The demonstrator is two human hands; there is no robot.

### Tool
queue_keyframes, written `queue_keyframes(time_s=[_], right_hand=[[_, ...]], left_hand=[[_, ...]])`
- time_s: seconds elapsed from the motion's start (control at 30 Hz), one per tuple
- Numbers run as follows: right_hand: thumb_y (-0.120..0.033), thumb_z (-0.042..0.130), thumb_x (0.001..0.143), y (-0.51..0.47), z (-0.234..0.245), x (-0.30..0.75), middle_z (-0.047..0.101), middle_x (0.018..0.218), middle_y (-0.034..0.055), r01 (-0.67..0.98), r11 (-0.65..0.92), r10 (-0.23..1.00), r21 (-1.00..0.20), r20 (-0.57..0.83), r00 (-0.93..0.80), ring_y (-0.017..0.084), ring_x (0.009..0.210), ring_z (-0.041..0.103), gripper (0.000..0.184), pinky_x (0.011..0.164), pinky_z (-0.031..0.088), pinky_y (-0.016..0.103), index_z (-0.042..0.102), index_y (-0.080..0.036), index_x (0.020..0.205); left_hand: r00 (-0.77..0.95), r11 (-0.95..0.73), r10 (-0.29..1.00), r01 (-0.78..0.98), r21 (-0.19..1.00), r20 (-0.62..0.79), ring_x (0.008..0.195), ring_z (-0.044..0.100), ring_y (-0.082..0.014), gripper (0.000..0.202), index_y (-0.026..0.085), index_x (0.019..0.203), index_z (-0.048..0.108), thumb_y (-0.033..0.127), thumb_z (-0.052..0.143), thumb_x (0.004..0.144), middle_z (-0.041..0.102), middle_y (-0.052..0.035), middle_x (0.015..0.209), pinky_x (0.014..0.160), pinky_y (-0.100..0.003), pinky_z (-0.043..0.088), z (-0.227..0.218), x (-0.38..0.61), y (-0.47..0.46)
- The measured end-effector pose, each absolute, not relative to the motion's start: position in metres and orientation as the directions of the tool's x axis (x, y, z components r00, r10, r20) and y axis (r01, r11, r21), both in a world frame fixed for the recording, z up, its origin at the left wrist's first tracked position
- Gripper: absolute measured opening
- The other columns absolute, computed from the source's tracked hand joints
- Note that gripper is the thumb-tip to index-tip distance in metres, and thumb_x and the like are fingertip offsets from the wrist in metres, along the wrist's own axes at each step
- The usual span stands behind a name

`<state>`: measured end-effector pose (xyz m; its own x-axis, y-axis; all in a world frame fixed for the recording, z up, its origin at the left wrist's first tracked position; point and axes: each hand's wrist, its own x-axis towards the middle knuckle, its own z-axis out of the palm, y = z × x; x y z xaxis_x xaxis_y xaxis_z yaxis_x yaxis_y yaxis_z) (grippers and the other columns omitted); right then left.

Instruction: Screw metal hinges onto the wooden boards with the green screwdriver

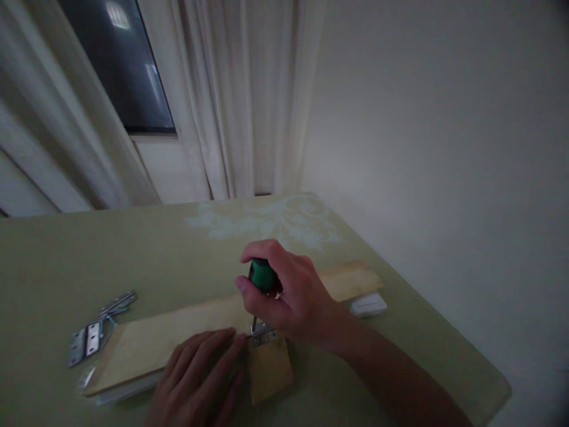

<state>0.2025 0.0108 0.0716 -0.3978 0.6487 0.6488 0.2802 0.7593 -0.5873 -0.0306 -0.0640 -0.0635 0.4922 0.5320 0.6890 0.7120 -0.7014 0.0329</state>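
My right hand (288,290) is closed around the green handle of a screwdriver (262,274). The screwdriver stands nearly upright, its thin shaft reaching down to a metal hinge (264,336). This hinge lies across the edge of a long wooden board (178,332) and a small wooden piece (270,370). My left hand (202,376) rests on the board's near edge with its fingers stretched out, fingertips close beside the hinge. Whether those fingertips touch a screw cannot be made out.
At the board's left end lie a loose open hinge (84,343) and several more metal hinges (118,303), partly on clear plastic. Behind my right wrist the board's far end (351,280) rests above a white object (368,304). The green table (146,255) borders a wall and curtains.
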Motion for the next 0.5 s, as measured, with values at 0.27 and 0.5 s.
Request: queue_keyframes(time_s=[0.27, 0.5], right_hand=[[-0.027, 0.071, 0.105, 0.017, 0.063, 0.198, 0.072, 0.096, -0.0034, 0.275, 0.774, 0.631, -0.570, 0.660, -0.407, 0.011, 0.075, 0.062, 0.017, 0.079, 0.053, 0.023, 0.065, -0.027, 0.121], [-0.028, 0.069, 0.107, 0.016, 0.081, 0.210, 0.079, 0.127, 0.0058, 0.176, 0.816, 0.542, -0.551, 0.621, -0.566, 0.022, 0.119, 0.074, 0.035, 0.110, 0.057, 0.038, 0.067, -0.025, 0.142]], left_hand=[[0.477, -0.678, 0.597, 0.730, 0.088, 0.645, 0.120, 0.068, -0.0263, 0.042, 0.027, 0.144, 0.072, 0.023, 0.067, 0.102, 0.079, -0.0071, 0.131, 0.101, -0.036, 0.055, -0.068, -0.033, -0.070], [0.438, -0.650, 0.645, 0.745, 0.150, 0.626, 0.123, 0.066, -0.0275, 0.045, 0.028, 0.147, 0.070, 0.018, 0.065, 0.104, 0.078, -0.0067, 0.135, 0.108, -0.039, 0.051, -0.076, -0.031, -0.073]])
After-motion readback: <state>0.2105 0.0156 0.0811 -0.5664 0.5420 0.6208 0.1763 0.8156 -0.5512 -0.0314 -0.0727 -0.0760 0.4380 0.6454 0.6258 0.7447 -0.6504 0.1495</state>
